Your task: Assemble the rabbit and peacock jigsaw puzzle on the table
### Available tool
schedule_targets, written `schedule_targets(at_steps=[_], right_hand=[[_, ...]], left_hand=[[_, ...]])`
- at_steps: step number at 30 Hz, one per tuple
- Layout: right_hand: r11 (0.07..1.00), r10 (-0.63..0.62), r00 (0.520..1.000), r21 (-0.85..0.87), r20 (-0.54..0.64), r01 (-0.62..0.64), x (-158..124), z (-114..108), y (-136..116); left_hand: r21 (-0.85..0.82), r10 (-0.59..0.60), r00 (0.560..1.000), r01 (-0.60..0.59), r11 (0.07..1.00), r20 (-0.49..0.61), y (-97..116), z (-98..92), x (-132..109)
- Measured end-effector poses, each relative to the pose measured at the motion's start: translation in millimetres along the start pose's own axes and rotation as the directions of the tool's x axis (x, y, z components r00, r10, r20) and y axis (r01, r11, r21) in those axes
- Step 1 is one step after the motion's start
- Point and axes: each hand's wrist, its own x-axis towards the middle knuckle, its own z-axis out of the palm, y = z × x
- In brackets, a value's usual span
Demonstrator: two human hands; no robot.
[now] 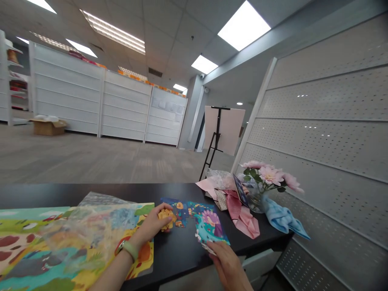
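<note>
My left hand (151, 224), with a watch on a green strap at the wrist, is closed around a cluster of yellow jigsaw puzzle pieces (166, 219) just above the dark table. At the near edge of the partly joined jigsaw puzzle (209, 226), my right hand (227, 262) is closed on a pale-edged puzzle piece (208, 248), partly covered by its fingers. Blue, teal and purple pictures with a dinosaur show on the joined part. Its upper left part reaches close to my left fingers.
Colourful picture sheets (72, 262) under clear plastic bags (100, 218) cover the table's left side. Pink cloths (242, 220), a glass vase of pink flowers (269, 176) and a blue cloth (281, 216) lie or stand at the right. An easel (216, 137) stands behind the table.
</note>
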Motion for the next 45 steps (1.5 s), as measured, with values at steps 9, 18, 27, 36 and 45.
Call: schedule_targets(at_steps=[9, 18, 27, 36, 45], right_hand=[[0.997, 0.045, 0.965, 0.053, 0.259, -0.061, 41, -10, -35], [0.992, 0.011, 0.962, 0.115, 0.273, -0.044, 6, -4, -29], [0.939, -0.150, 0.987, 0.321, 0.057, 0.124, 8, 4, 2], [0.895, 0.133, 0.991, 0.427, 0.016, -0.127, 19, -3, -2], [0.876, 0.383, 0.914, 0.366, -0.134, -0.314, 88, 22, 28]], left_hand=[[0.029, 0.011, 1.000, -0.011, 1.000, -0.018, 3, 0.1, -2], [0.029, -0.004, 1.000, 0.004, 1.000, -0.007, 1, -2.1, -2], [0.118, 0.049, 0.998, -0.045, 0.992, -0.031, 4, 0.7, -6], [0.370, 0.280, 0.944, -0.200, 0.907, -0.177, 25, 7.0, -14], [0.783, 0.074, 0.788, -0.615, 0.090, 0.611, 34, 49.7, -72]])
